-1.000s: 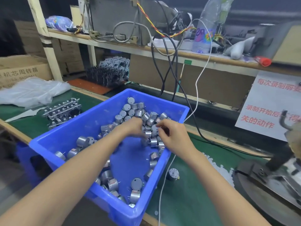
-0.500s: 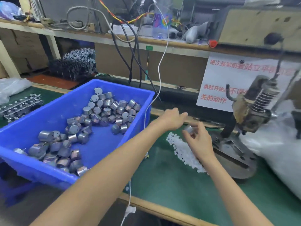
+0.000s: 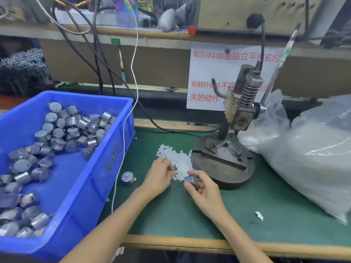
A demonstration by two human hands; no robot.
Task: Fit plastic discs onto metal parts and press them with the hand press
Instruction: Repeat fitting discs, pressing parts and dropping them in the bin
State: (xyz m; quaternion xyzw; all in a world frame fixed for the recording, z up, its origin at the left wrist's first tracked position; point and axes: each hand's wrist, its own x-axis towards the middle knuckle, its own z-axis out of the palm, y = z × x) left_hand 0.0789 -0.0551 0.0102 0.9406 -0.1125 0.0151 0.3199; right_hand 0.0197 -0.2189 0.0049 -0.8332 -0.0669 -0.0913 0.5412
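Observation:
A heap of small white plastic discs (image 3: 179, 160) lies on the green mat just left of the hand press (image 3: 228, 152). My right hand (image 3: 202, 190) grips a round metal part (image 3: 190, 180) at the heap's near edge. My left hand (image 3: 159, 177) has its fingertips curled at the discs; whether it pinches one is hidden. Another metal part (image 3: 127, 178) lies on the mat beside the blue bin (image 3: 98, 168), which holds several more metal parts (image 3: 62, 130). The press base is bare and its lever stands raised.
A large clear plastic bag (image 3: 313, 152) fills the right side of the bench. A white cable (image 3: 121, 149) hangs along the bin's right wall, and black cables run behind it. A white paper notice hangs behind the press. A paper scrap (image 3: 259, 215) lies near the front edge.
Both hands left the blue bin, the right one carrying a metal part, and moved right and down to the disc heap. The view swung right toward the press.

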